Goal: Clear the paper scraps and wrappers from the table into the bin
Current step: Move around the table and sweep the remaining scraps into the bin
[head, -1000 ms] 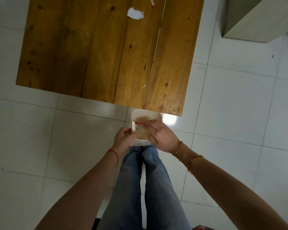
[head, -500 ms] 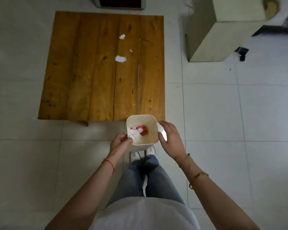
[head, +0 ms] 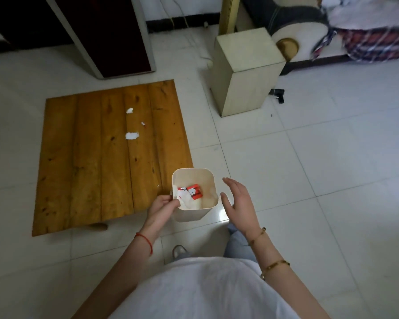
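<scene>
Three paper scraps (head: 131, 135) on table (head: 83, 171); one bin (head: 207, 180); two hands (head: 238, 201).

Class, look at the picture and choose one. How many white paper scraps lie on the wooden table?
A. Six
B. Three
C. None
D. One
B: three scraps show on the wooden table: a larger scrap, a tiny scrap and a rounded scrap farther back.

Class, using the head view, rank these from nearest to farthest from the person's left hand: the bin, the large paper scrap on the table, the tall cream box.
1. Bin: held by the left hand.
2. Large paper scrap: mid-table, ahead.
3. Tall cream box: far, right of the table.
</scene>
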Demonstrator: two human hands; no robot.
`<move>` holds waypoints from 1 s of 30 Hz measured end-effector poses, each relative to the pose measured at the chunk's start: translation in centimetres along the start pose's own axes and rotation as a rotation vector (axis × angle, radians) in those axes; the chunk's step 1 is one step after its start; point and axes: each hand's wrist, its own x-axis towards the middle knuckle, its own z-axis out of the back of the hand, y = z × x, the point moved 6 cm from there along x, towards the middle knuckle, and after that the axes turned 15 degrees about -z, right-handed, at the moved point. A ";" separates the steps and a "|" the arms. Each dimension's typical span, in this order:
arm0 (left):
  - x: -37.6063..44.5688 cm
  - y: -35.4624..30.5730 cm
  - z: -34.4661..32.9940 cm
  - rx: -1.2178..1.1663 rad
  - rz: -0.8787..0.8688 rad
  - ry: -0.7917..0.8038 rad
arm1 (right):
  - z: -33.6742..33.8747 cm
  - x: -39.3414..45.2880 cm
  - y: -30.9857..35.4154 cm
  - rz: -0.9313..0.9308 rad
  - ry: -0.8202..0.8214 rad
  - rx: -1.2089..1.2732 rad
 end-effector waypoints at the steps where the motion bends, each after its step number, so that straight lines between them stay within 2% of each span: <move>1: 0.4 -0.9 -0.8 -0.004 -0.003 -0.012 | 1.1 0.6 -0.5 -0.001 -0.013 0.011; 16: 6.0 -14.8 -20.0 -0.222 -0.078 -0.161 | 21.7 18.7 -8.6 0.084 -0.019 -0.129; 23: 9.5 -17.6 -22.6 -0.250 -0.063 -0.292 | 24.5 26.0 -8.4 0.139 0.014 -0.167; 27: 12.8 -19.3 -22.8 -0.238 -0.088 -0.293 | 24.1 31.4 -6.2 0.193 0.048 -0.196; 30: 15.6 -20.6 -22.5 -0.279 -0.053 -0.354 | 23.2 35.9 -3.5 0.241 0.085 -0.216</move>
